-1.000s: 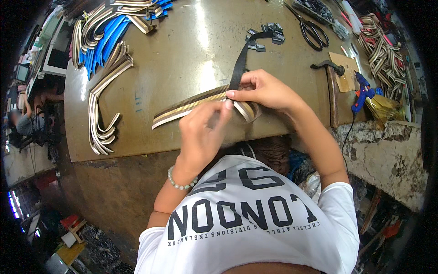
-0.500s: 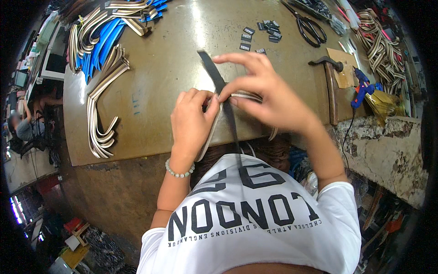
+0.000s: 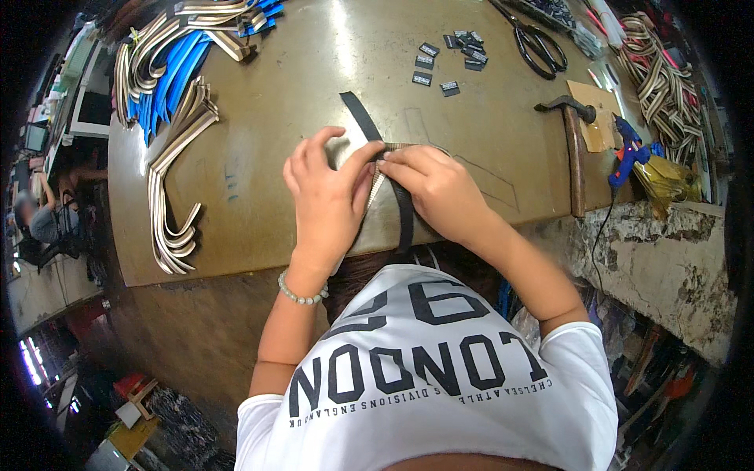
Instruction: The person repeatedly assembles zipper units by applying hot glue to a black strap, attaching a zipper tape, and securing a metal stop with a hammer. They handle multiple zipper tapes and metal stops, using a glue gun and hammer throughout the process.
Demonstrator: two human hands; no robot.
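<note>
Over the near part of the table, my left hand pinches with thumb and forefinger where a black fabric strip crosses a narrow striped strap. Its other fingers are loosely curled. Facing it, my right hand has its fingertips pressed together at the same crossing. The black strip slants from beyond the hands down to the table's front edge, passing under my right fingers. Much of the striped strap is hidden by my hands, so how the two pieces join cannot be seen.
Bundled striped straps lie left, near more straps with blue strips. Small black labels are scattered at the back. Scissors, a hammer, a blue glue gun with a cord, and a striped strap pile occupy the right.
My right hand has come down and closed its fingertips at the crossing; its raised forefinger is now lowered. The black strip's near end has swung outward, and my left fingers have lifted slightly.
</note>
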